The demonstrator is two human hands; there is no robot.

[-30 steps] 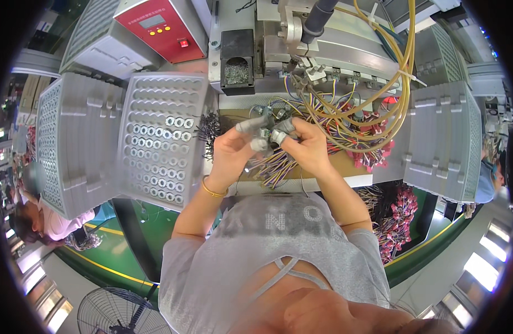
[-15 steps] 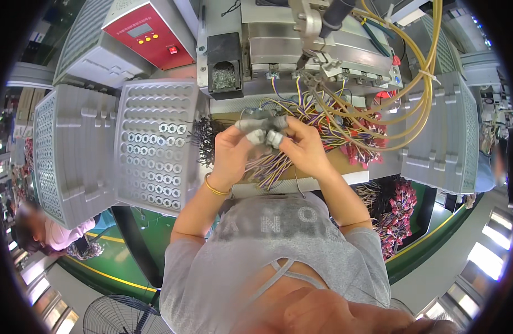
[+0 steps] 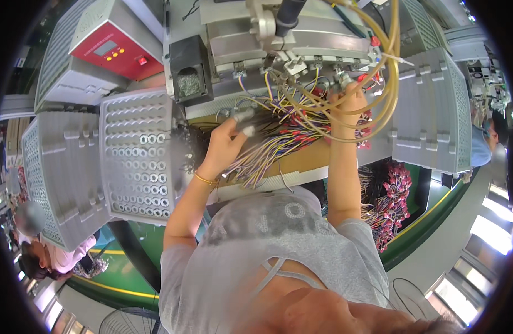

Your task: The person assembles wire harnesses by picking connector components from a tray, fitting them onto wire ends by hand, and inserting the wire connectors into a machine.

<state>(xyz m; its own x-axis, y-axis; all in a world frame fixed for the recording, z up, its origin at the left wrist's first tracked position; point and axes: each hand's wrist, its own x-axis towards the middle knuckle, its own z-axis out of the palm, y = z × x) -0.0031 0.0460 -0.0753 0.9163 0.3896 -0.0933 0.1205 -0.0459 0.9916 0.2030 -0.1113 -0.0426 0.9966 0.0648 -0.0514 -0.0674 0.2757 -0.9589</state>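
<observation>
My left hand (image 3: 226, 142) is over the left part of the bench, pale covers on its thumb and finger tips. Blurred black wires (image 3: 265, 123) lie right beside those tips; whether they are gripped is unclear. My right hand (image 3: 348, 103) reaches to the right end of the metal fixture (image 3: 290, 42), its covered fingertips bent together at the front edge. What they pinch there is hidden. Between my hands spreads a heap of multicoloured wires (image 3: 273, 145) with red connectors. Yellowish tubes (image 3: 391, 83) loop around and over my right wrist.
A grey tray (image 3: 106, 167) with rows of metal rings stands left, near a black box (image 3: 190, 61) of small bits and a red-fronted control unit (image 3: 117, 53). Stacked grey trays (image 3: 429, 111) are at right. More wire bundles (image 3: 393, 200) hang below the bench. Another person (image 3: 62, 256) is at far left.
My hands have parted from their meeting point above the wires. The right went up and right to the fixture's end; the left moved slightly left. The whole view has shifted.
</observation>
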